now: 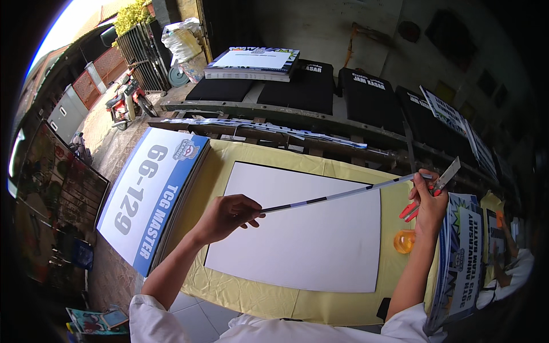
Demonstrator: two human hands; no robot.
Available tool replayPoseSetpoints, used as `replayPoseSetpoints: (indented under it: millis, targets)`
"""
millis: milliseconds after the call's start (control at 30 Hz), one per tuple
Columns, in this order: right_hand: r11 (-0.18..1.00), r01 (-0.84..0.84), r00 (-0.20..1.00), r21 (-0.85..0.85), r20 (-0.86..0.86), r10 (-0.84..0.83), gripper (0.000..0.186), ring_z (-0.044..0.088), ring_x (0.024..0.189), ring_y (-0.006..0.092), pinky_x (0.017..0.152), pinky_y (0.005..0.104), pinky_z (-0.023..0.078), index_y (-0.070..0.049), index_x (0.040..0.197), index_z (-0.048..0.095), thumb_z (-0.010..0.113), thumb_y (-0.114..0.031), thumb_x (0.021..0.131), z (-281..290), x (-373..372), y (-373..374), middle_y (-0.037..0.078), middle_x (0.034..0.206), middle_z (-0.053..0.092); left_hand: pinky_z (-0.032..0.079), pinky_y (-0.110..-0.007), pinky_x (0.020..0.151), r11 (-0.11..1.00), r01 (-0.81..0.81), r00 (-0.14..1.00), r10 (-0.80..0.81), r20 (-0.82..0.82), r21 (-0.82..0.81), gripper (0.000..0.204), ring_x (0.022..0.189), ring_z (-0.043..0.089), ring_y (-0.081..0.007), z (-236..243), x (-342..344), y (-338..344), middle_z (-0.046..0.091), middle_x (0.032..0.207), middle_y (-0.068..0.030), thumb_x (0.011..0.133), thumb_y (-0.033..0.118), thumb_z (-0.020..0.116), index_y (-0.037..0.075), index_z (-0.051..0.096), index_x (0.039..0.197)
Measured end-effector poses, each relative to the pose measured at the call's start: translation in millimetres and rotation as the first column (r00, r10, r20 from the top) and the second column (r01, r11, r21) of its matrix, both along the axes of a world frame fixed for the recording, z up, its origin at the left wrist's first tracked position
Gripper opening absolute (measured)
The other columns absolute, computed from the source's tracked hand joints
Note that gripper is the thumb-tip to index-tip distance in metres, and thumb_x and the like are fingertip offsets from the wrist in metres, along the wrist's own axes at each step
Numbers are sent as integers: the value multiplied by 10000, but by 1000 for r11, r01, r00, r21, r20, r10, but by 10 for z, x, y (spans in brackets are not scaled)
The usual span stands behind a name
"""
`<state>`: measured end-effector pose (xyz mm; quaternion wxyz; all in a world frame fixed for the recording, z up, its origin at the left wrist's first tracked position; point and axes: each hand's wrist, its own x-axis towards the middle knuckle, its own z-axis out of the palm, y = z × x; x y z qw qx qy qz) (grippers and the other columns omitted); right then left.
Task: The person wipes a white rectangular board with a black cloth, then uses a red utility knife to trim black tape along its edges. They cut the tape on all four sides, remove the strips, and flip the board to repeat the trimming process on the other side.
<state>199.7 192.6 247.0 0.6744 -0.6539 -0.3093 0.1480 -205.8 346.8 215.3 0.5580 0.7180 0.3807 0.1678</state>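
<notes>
My left hand (pixel 233 214) pinches the left end of a long thin printed strip (pixel 323 197) slanting above a white rectangular board (pixel 294 246). My right hand (pixel 429 200), higher at the right, holds the strip's other end and a red cutter (pixel 412 212) with a wide silver blade pointing up. The board lies on a yellow cloth-covered table (pixel 269 300). A round orange object (pixel 404 242) sits beside the board, below my right hand.
Stacks of printed signs stand at the left (pixel 148 200) and right (pixel 457 257). Behind are a rail with offcut strips (pixel 269 130), black padded platens (pixel 366 100) and another stack (pixel 251 63). A motorbike (pixel 128 100) stands outside; another person (pixel 512 268) works at far right.
</notes>
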Motion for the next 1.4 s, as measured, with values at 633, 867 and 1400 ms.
replayPoseSetpoints:
  millis: [633,867,1400]
  targets:
    - [822,290,946,-489,275,-170,211,706,662,190,644,340,551,-64,787,730,876,-217,778,-2361,1190,3038,74,766,728,581,-400,779,825,-59,943,230,-239,562,331,866,749,-299,-1814,1503,3978,768,893,-143,693,283,884,90,803,949]
    - [670,367,891,-645,450,-56,319,716,803,266,756,405,556,-60,869,712,912,-258,720,-2536,1292,3121,88,836,730,551,-432,876,726,-35,813,421,-403,687,464,1048,686,-327,-1773,1733,3779,710,1080,-173,690,335,894,84,744,1051]
    - [444,425,893,-788,446,-64,478,673,925,310,833,430,540,-4,1198,661,796,-312,858,-2134,241,-789,170,1036,687,541,-416,858,651,-546,605,742,-290,527,586,1006,660,-305,-1846,-759,301,632,1166,-182,841,332,837,2,616,1272]
